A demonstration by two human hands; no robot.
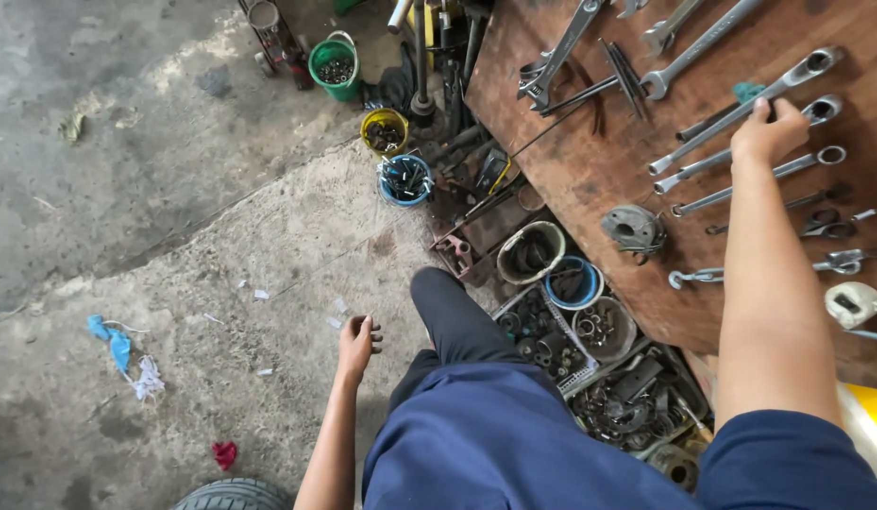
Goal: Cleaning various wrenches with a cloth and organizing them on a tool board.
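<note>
My right hand (767, 135) reaches up to a brown wooden board (571, 161) hung with several steel spanners. Its fingers close around a long ring spanner (712, 127) that slants across the board, with more spanners (741, 179) just below it. My left hand (355, 346) hangs low over the concrete floor beside my dark trouser leg (453, 316), fingers curled in, and nothing shows in it. A grey metal part (633, 229) hangs lower on the board.
Below the board stand a green bucket (336, 66), a yellow tub (384, 131) and a blue tub (405, 179) of small hardware. Trays of metal parts (590, 340) lie by my leg. A tyre (233, 494) is at the bottom, and blue (116, 342) and red (224, 454) rags lie on the floor.
</note>
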